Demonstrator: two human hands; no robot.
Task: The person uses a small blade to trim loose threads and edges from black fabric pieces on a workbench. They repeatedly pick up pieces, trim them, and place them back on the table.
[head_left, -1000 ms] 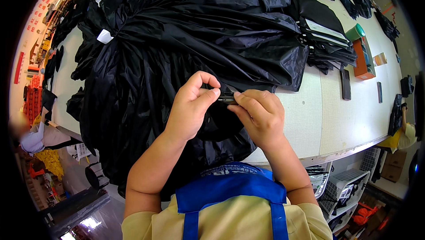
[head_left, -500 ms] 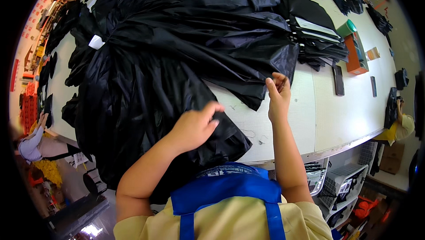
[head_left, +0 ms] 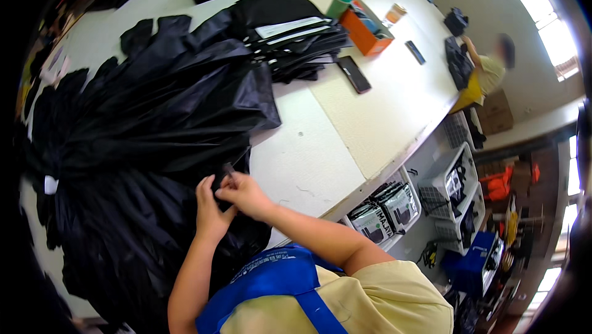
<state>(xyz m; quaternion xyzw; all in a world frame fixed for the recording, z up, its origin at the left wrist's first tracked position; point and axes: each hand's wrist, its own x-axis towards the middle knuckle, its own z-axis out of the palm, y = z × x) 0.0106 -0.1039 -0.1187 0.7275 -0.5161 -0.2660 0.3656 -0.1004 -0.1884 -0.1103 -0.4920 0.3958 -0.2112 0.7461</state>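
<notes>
Clearly, the widest thing before me is the white table [head_left: 382, 112], and the big heap of black cloth [head_left: 142, 229] covers its left side, hanging down near my body. This cloth looks thin, soft and shiny, so I judge that one layer is light and slippery, while the whole heap may be quite heavy. It seems best to pinch it near an edge, where it does not slide away.

Below the table's edge, a white basket [head_left: 414, 195] holds flat packages, black and pale. Farther, another basket [head_left: 441, 174] holds dark stuff. On the table, the orange box [head_left: 356, 31] contains something bluish, which I cannot recognise.

Both my hands meet over the cloth. My left hand [head_left: 211, 214] has its fingers half bent and its thumb apart; whether it grips cloth, I cannot tell. My right hand [head_left: 248, 195] is closed in a pinch, and from its fingertips comes a narrow dark thing [head_left: 229, 169]. Its kind is too small to tell.
</notes>
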